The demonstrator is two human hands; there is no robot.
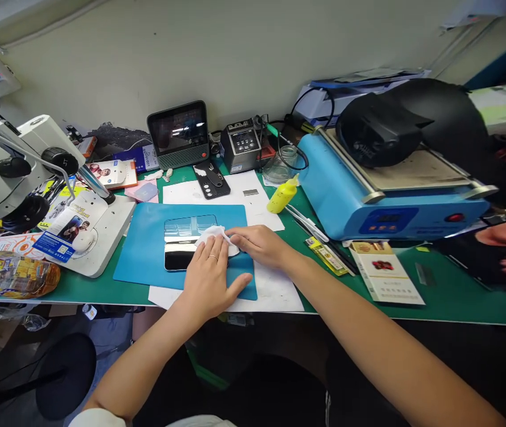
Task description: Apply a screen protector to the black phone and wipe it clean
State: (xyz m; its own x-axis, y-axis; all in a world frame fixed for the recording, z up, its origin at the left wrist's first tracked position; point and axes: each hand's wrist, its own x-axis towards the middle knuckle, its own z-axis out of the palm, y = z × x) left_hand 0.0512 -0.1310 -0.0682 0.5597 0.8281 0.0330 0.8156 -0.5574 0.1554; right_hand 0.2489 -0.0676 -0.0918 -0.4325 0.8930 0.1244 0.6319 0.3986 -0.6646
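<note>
Head camera is showing two bare hands meeting over a phone [179, 256], which is lying face up, glossy and reflecting light, on a blue mat [137, 255] near the bench's front edge. The left hand [208, 270], wearing a ring, is lying palm down; its four fingers are stretching forward, nearly side by side, their tips resting on a white cloth [217, 231], while its thumb is sticking out well apart toward the right. The cloth is covering part of the phone's right side. The right hand [258, 244] is coming in from the other side, its thumb and forefinger lying close together at the cloth's edge; I cannot tell whether they are pinching it, and its other fingers are curling out of sight. White paper [275, 287] is showing from beneath the mat, and a yellow bottle [282, 196] is standing tilted beyond the right hand.
</note>
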